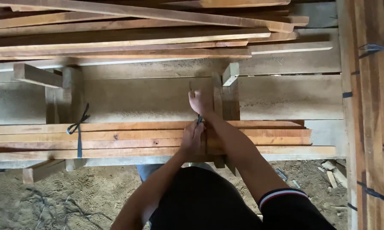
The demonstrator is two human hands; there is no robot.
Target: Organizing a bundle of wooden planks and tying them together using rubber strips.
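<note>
We are pinching a dark strap [199, 119] between our left hand [192, 138], fingers curled on the stacked wooden slats [260, 138], and our right hand [200, 102], fingers closed around its end.

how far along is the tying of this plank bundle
Done: the bundle of planks already carries a knotted dark strap near its left end. In hand: the right hand pulls a second strap up while the left hand presses on the planks beside it. Left: that second strap shows no knot yet.
</note>
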